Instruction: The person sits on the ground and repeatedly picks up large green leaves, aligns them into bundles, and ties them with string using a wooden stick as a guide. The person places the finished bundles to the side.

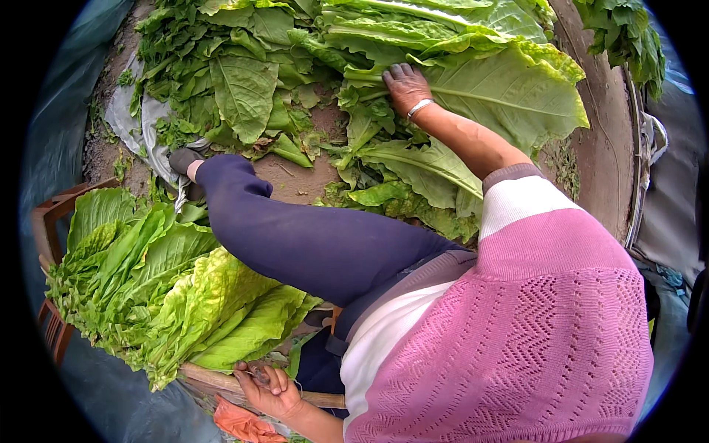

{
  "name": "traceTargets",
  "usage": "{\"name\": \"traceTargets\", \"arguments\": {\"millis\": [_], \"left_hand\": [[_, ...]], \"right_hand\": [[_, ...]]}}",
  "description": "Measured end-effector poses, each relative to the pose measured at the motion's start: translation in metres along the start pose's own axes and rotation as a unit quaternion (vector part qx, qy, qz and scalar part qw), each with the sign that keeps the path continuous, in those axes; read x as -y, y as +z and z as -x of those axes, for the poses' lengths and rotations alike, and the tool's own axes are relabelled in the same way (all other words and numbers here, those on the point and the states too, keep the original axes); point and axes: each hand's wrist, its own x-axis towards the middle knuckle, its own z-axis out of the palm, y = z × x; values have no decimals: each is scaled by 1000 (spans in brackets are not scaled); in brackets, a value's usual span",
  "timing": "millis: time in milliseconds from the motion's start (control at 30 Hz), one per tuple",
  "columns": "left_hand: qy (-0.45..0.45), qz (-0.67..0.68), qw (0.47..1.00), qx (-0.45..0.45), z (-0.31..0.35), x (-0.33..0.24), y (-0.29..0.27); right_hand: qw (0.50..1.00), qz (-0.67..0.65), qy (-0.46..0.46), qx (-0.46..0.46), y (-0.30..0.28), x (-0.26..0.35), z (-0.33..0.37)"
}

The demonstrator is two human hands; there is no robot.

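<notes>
My right hand (408, 88), with a silvery bracelet at the wrist, reaches to the far pile. Its bent fingers close over the stem end of a broad green tobacco leaf (509, 92), yellowing at the edge. At the near left my left hand (272, 389) is curled with dark fingertips, and a thin string runs from it. That hand lies against a wooden pole (321, 399). Bunched tobacco leaves (170, 280), some pale yellow, hang in a thick row along the pole's left part. My palm's grip is partly hidden.
Brown wooden chair parts (48, 229) stand at the left, behind the bunched leaves. More loose leaves (244, 88) lie on the soil, with a grey plastic sheet (151, 118) beside them. An orange bag (247, 424) lies below the pole. My bent leg (317, 236) crosses the middle.
</notes>
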Motion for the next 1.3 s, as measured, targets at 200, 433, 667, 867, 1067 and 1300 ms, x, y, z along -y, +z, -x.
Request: {"name": "traceTargets", "arguments": {"millis": [200, 433, 667, 867, 1067, 1300], "left_hand": [[-9, 25, 1000, 0, -3, 4, -1], [-16, 37, 999, 28, -8, 13, -13], [-19, 21, 999, 36, -10, 14, -14], [-43, 32, 999, -6, -16, 22, -16], [-43, 22, 999, -11, -14, 24, -22], [-6, 25, 999, -28, 0, 14, -6]], "right_hand": [[996, 7, 29, 87, -16, -11, -24], [998, -42, 34, 21, -105, -2, -27], [925, -194, 143, 293, -122, 16, -53], [939, 5, -8, 344, -14, 17, 42], [954, -19, -109, 280, -48, 20, 71], [967, 45, -62, 242, -14, -12, 44]]}}
